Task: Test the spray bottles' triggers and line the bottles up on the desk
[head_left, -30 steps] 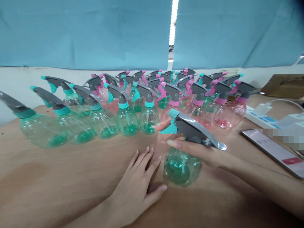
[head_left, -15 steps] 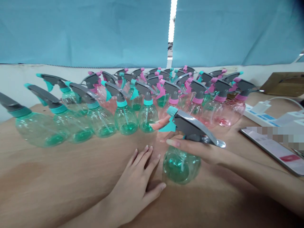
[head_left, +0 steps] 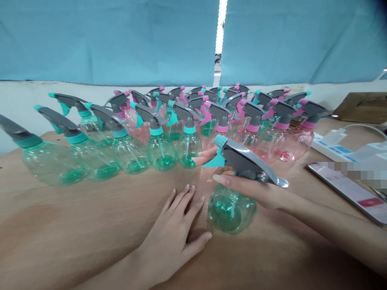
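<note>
My right hand grips a green spray bottle around its neck, under the grey spray head with its teal nozzle and trigger. The bottle is tilted, its base toward me, and I cannot tell whether it touches the table. My index finger stretches out past the trigger; the other fingers are partly hidden behind the neck. My left hand lies flat, palm down, on the wooden table just left of the bottle, fingers spread and holding nothing. Ahead of both hands stands a front row of green spray bottles and pink spray bottles.
Several more spray bottles crowd behind the front row. To the right lie a phone and a white power strip with plugs and a cable. A brown cardboard piece is at the back right. A blue curtain hangs behind.
The view has shifted very slightly, so everything sits a little farther right. Both hands and the held spray bottle keep the same pose.
</note>
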Available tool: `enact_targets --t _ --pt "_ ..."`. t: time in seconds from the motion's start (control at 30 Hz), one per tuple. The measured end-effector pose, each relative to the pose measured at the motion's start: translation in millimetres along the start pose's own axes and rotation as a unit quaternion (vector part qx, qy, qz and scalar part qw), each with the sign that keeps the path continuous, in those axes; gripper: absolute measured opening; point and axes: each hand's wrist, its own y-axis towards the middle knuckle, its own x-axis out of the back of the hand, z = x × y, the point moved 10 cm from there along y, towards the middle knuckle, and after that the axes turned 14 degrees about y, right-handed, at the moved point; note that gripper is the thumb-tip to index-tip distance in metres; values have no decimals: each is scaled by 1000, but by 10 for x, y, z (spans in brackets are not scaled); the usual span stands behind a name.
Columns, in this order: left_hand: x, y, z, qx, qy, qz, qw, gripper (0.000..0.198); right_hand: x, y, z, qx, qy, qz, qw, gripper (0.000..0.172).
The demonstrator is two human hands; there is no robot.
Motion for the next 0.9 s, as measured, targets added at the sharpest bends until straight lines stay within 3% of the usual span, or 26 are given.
enact_targets --t 0.53,0.9 --pt "2 -5 6 1 -5 -4 1000 61 89 -53 -63 -27 -60 -42 997 16" --pt "-8 -10 -1 -1 -2 1 1000 61 106 -76 -153 -34 -63 -34 997 26"
